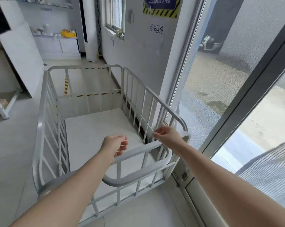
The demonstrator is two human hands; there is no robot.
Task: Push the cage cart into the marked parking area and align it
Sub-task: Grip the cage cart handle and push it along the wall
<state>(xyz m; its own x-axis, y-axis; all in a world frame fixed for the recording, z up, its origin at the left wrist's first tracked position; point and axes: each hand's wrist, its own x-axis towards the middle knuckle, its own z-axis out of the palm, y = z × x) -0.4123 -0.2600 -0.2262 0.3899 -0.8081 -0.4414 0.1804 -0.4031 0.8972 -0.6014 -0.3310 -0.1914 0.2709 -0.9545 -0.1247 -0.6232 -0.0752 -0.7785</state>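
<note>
The white cage cart (45,122) stands in front of me, its right side close along the wall (143,51) and the door frame. Its flat deck is bare. Yellow-black floor tape (66,86) marks the parking area; I see it through the cart's far bars, along the left and across the front. My left hand (113,145) hovers over the near top rail (138,150), fingers loosely curled, holding nothing. My right hand (167,136) is at the rail's right corner, fingers half curled and not wrapped round the bar.
A blue "Turnover Area" sign (161,5) with a hazard border hangs on the wall above the cart. A glass sliding door (236,99) is at the right. A white panel (22,51) and white frame (0,105) stand at the left, cabinets (59,46) behind.
</note>
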